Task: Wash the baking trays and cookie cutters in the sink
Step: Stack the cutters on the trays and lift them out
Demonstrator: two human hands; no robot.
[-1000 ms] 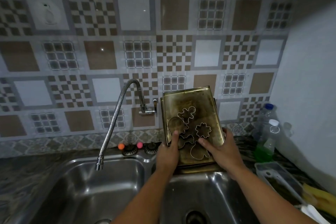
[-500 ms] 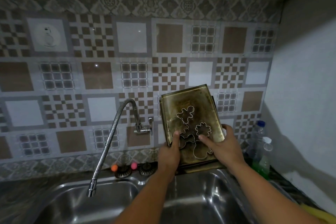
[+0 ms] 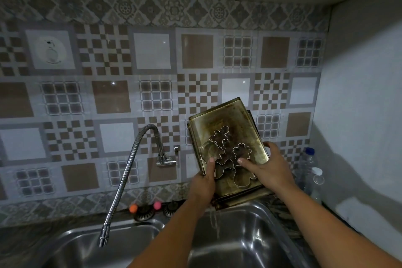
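Note:
A stack of stained, brownish baking trays [image 3: 237,119] is held steeply tilted above the right sink basin [image 3: 245,235], top edge toward the tiled wall. Several metal cookie cutters [image 3: 219,136] lie against the top tray's face. My left hand [image 3: 204,183] grips the stack's lower left edge, thumb pressing a round cutter. My right hand [image 3: 268,167] grips the right edge, thumb beside a flower-shaped cutter [image 3: 242,151]. A thin stream of water [image 3: 214,220] runs off the trays' lower corner into the basin.
A flexible steel faucet [image 3: 128,167] arches over the left basin [image 3: 104,248], with no water coming from it. Sink strainers with orange and pink knobs [image 3: 144,209] sit behind the basins. Plastic bottles [image 3: 311,178] stand in the right corner by the white wall.
Both hands have lifted the tray stack off the sink's back rim and tipped it slightly left. Water now pours from its lower corner. The view has tilted upward.

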